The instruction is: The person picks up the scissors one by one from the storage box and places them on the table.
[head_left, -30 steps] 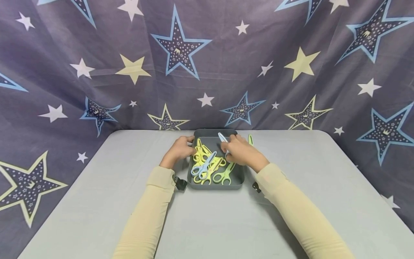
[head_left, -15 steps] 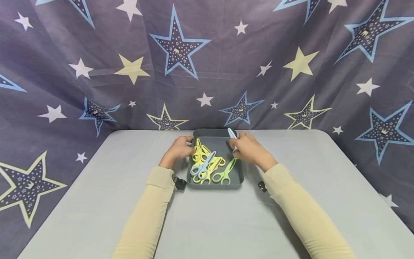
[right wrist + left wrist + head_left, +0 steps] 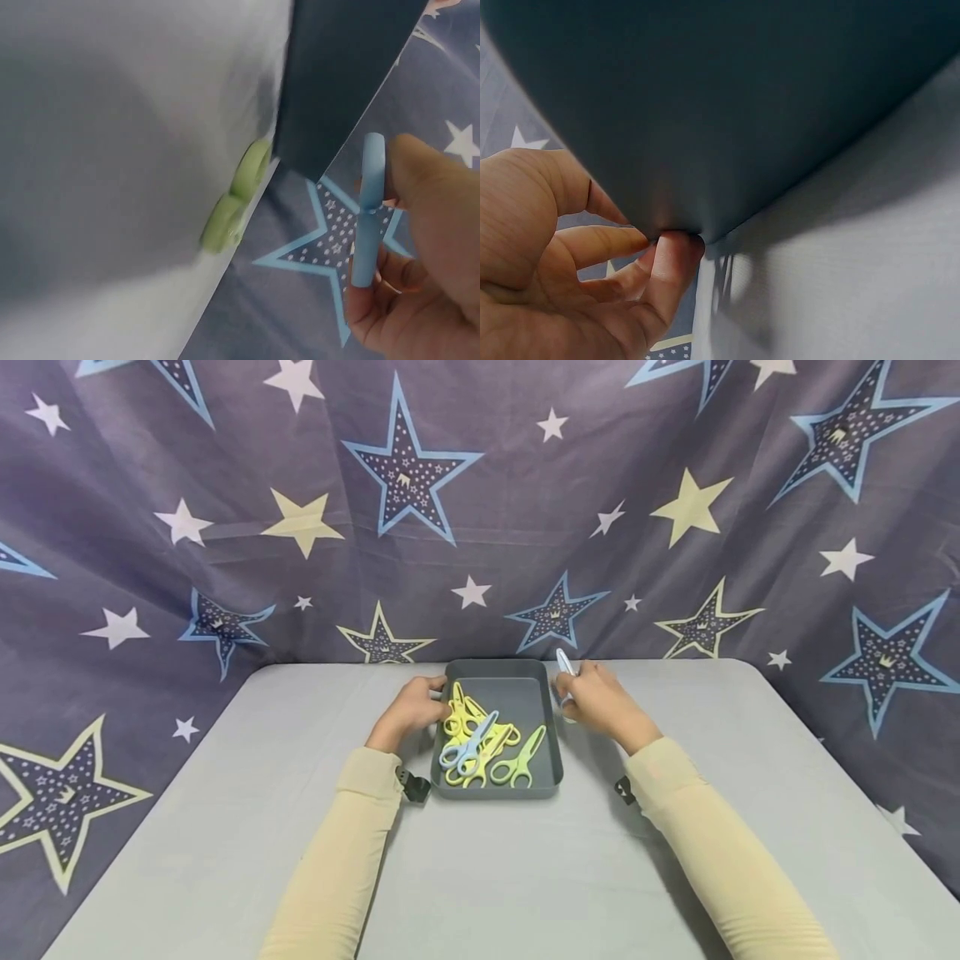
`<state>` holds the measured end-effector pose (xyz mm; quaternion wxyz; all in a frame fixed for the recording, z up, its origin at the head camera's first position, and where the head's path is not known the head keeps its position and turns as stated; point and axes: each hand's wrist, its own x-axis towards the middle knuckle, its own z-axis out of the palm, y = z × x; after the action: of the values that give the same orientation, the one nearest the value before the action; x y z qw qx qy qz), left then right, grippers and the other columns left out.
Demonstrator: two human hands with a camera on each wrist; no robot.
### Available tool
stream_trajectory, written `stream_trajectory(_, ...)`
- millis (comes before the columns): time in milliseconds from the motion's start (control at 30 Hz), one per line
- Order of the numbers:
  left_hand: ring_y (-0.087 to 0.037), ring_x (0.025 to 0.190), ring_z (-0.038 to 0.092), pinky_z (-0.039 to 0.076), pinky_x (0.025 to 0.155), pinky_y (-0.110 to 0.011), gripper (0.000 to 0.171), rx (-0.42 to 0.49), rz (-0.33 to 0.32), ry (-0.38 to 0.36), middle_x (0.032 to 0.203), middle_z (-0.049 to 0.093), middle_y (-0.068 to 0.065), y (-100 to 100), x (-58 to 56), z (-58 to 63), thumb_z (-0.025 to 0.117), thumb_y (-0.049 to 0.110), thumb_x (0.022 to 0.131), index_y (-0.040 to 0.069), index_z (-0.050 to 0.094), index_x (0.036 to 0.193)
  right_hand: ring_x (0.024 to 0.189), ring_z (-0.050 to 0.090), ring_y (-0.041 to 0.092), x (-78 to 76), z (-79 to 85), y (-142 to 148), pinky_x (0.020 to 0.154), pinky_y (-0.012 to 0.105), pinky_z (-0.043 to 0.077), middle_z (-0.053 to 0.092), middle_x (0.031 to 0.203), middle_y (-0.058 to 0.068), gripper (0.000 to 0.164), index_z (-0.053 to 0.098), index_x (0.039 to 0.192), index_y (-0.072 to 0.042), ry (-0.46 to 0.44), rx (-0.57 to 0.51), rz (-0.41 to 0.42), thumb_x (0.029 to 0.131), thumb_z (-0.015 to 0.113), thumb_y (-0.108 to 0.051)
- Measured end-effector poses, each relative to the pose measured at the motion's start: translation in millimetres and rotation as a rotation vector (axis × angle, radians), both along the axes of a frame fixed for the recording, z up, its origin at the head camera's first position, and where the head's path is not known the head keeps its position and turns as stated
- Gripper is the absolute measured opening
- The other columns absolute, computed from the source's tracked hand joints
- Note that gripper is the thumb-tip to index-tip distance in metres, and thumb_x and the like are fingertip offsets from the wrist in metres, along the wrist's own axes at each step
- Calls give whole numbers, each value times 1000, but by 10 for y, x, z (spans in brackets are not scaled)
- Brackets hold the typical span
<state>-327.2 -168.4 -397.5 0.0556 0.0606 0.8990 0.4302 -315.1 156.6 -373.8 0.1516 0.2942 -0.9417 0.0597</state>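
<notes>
A dark grey tray stands at the far side of the table. My left hand grips its left wall; in the left wrist view the fingertips press against the tray's outer side. Just right of the tray, my right hand holds light blue scissors above the table, blades pointing away. Their blue handle loops show in the right wrist view. Green scissors lie on the table beside the tray, mostly hidden by the hand in the head view.
Several yellow scissors lie heaped in the tray's left half, with blue scissors on top. Green scissors lie at its front right. A star-patterned cloth hangs behind the pale table.
My right hand has carried the blue scissors rightward, from over the tray to beyond its right wall. The left hand has kept its hold on the tray.
</notes>
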Motion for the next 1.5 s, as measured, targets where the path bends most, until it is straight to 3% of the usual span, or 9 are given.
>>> stream_trajectory(633, -32, 127, 54, 44, 110, -48, 84, -6, -1, 9, 146, 56, -22, -5, 8, -29, 64, 3, 73, -1, 42, 154, 82, 54, 41, -138, -153, 424, 70, 53, 47, 60, 86, 23, 21, 62, 94, -6, -82, 31, -162, 81, 77, -12)
stream_trajectory(900, -32, 126, 53, 44, 110, -48, 84, -1, 1, -1, 146, 56, -23, -21, 8, -43, 65, 3, 73, -1, 42, 154, 87, 56, 41, -223, -227, 519, 76, 56, 47, 61, 91, 22, 20, 64, 97, -5, -168, 42, -213, 83, 75, -13)
stream_trajectory(1500, -31, 123, 54, 46, 107, -46, 84, 7, -12, 5, 146, 56, -22, -23, -10, -16, 65, 3, 74, 0, 42, 154, 91, 59, 41, -327, -249, 560, 80, 59, 49, 67, 97, 20, 19, 68, 102, -4, -291, 21, -205, 87, 74, -12)
